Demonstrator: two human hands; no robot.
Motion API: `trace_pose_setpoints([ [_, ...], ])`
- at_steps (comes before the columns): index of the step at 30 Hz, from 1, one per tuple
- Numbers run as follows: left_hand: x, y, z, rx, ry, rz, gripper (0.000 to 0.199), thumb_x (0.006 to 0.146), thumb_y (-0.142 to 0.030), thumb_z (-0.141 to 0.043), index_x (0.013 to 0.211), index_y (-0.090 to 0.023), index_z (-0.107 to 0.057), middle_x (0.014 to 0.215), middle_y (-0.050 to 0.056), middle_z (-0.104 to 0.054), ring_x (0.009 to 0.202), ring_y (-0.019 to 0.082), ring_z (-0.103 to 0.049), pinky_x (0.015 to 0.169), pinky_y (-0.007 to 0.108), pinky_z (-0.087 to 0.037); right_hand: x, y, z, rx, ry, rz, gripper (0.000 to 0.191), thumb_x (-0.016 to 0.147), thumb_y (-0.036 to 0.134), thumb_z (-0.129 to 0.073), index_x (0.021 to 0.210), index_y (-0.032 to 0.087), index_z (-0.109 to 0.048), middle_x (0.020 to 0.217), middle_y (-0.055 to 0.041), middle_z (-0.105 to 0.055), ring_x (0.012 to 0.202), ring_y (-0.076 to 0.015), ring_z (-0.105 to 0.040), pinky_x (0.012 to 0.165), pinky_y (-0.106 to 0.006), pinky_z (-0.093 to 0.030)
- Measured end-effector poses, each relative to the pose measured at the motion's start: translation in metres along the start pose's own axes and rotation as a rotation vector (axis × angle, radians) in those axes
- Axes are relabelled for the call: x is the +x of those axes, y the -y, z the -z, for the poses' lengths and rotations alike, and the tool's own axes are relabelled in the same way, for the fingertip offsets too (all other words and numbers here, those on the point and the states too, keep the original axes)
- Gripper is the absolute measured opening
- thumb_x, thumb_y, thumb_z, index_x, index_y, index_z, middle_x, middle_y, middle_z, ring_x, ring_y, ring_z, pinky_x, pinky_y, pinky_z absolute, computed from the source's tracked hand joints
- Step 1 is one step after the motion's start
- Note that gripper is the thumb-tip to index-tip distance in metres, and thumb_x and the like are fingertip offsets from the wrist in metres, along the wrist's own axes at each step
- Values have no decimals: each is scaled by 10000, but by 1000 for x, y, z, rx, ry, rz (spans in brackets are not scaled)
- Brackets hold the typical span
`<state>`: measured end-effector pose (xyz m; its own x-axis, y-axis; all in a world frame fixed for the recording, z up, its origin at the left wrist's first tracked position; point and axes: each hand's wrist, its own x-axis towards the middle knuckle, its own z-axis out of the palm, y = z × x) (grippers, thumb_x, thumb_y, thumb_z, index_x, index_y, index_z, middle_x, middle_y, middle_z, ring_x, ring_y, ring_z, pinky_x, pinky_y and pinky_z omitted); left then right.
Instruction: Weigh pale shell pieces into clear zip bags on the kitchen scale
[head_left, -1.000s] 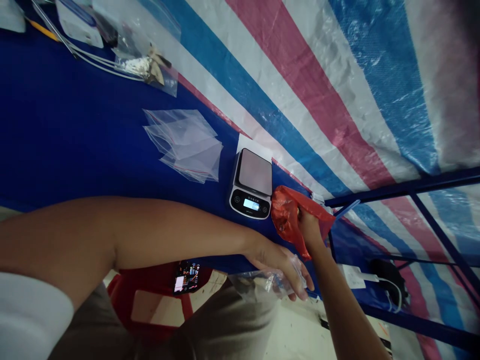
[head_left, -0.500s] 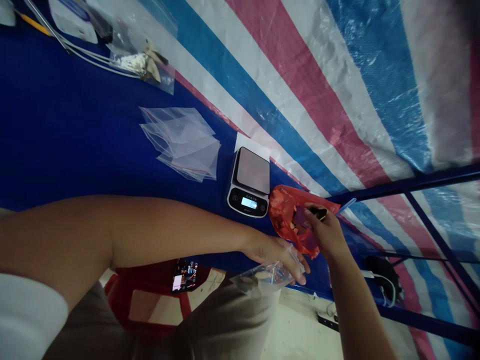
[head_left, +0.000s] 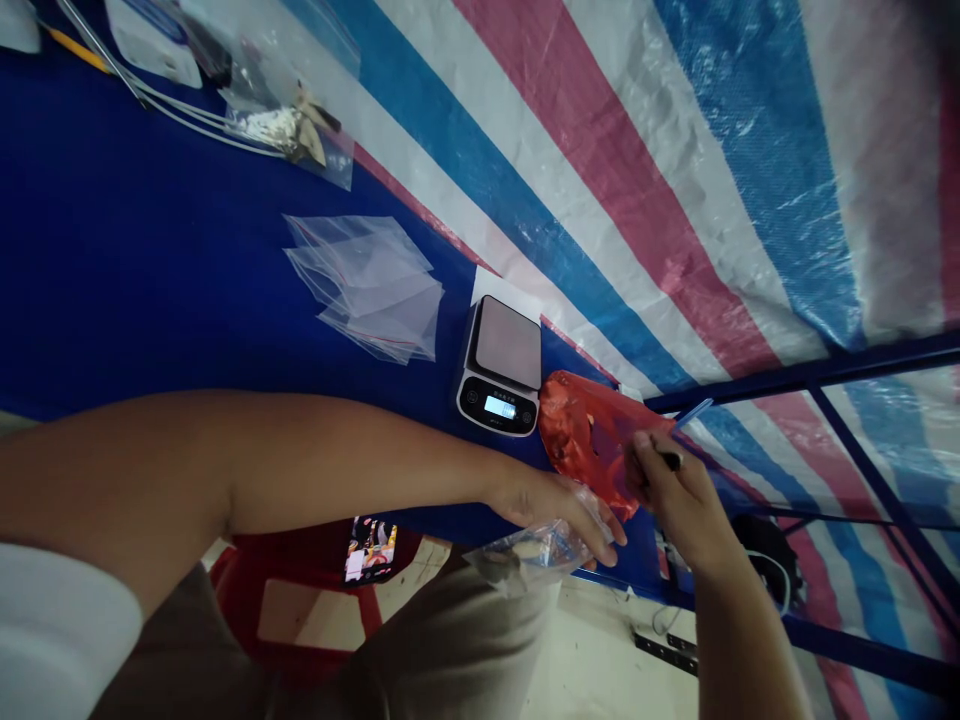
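Note:
My left hand (head_left: 559, 512) is closed on a clear plastic bag (head_left: 525, 556) with some pale pieces inside, held over my lap at the table edge. My right hand (head_left: 671, 490) grips a purple scoop-like tool (head_left: 611, 440); its dark end pokes out of the fist, and its exact shape is blurred. The purple part lies over the mouth of a red plastic bag (head_left: 566, 420), whose contents are mostly hidden. Right beside the red bag stands a digital kitchen scale (head_left: 508, 350) with a lit display and a bare platform.
Several flat zip bags (head_left: 375, 285) lie left of the scale. Farther back are a filled clear bag (head_left: 281, 130), white cables and a yellow pen (head_left: 79, 48). A striped tarp (head_left: 600, 200) borders the table. Below, a phone (head_left: 370, 550) rests on a red stool (head_left: 300, 570).
My right hand has drawn back toward me and to the right, away from the red bag's opening, with the purple tool. My left hand and its bag have hardly moved.

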<state>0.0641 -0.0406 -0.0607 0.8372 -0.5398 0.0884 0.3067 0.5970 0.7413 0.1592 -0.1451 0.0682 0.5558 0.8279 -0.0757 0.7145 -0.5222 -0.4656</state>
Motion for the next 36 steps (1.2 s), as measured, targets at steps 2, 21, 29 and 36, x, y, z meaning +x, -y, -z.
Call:
trace_pose_setpoints([
  [2,1,1,1,-1,31,-20,631,435,-225,-945,980,-169,-632,830,10,-649,790,180,-625,715,314,-484,-15,15,3,9,165,-65,470,984,617,-479,741,216,-518,624,37,-477,559,-126,-440,521,-245,-380],
  [21,-1,-1,-3,-9,45,11,538,420,-402,-984,812,-157,-710,795,0,-641,781,134,-591,682,253,-462,-44,26,2,-147,354,7,402,1033,485,-442,781,221,-612,781,-29,-691,728,-191,-613,709,-282,-466],
  [29,-5,-3,-4,-29,48,0,489,462,-344,-971,821,-157,-698,793,-14,-630,794,133,-618,694,250,-481,-45,31,1,-185,348,-69,382,1031,485,-429,801,229,-596,776,-34,-686,698,-201,-597,678,-306,-421],
  [36,-4,0,-2,14,62,-27,447,533,-362,-942,821,-152,-673,832,17,-635,775,133,-591,653,246,-461,-47,38,3,-242,359,-15,401,1036,456,-412,785,233,-632,803,-44,-714,700,-196,-616,694,-301,-463],
])
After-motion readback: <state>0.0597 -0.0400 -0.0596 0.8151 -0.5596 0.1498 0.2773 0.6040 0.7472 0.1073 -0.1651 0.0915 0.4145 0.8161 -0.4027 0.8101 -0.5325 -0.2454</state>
